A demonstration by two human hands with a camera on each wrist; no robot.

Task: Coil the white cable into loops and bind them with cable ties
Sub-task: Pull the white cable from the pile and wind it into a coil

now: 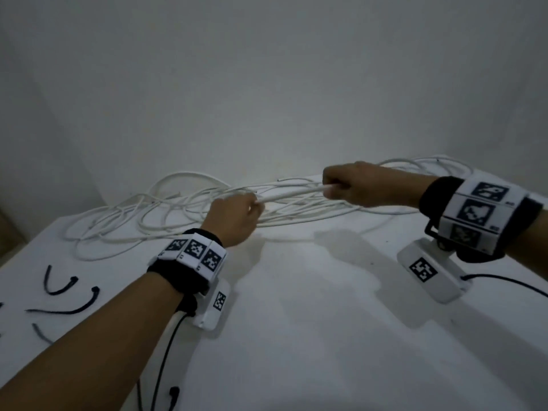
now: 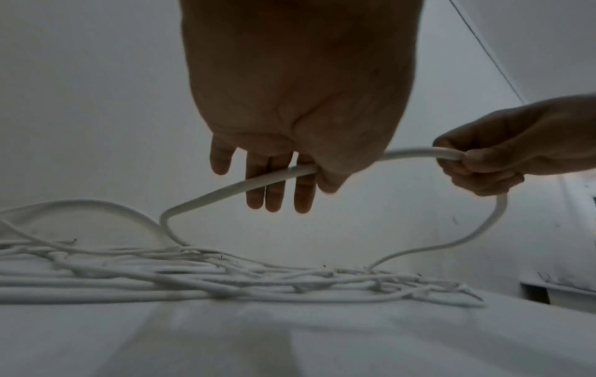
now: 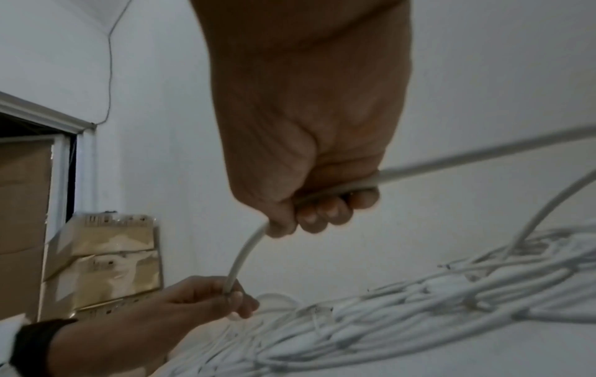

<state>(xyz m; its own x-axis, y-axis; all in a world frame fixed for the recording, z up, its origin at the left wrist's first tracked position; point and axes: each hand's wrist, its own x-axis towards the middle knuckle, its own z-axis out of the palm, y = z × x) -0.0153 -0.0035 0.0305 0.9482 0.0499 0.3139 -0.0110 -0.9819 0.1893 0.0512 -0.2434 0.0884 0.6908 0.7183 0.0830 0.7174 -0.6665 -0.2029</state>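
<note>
A long white cable [image 1: 166, 212] lies in a loose tangle across the back of the white table [image 1: 296, 321]. One strand [image 1: 293, 193] is lifted off the heap and stretches between my two hands. My left hand [image 1: 237, 218] pinches it between thumb and fingers [image 2: 277, 188], as the left wrist view shows. My right hand [image 1: 353, 188] grips the same strand in a closed fist [image 3: 322, 204], slightly higher and farther right. From the fist the cable [image 3: 245, 252] bends down to my left hand [image 3: 225, 293]. Several black cable ties [image 1: 59, 287] lie loose at the table's left front.
A plain wall stands close behind the table. Cardboard boxes [image 3: 106, 260] are stacked beside a doorway to the left. Black camera leads [image 1: 166, 351] trail from my wrists over the front of the table. The heap [image 2: 225, 280] spreads under both hands.
</note>
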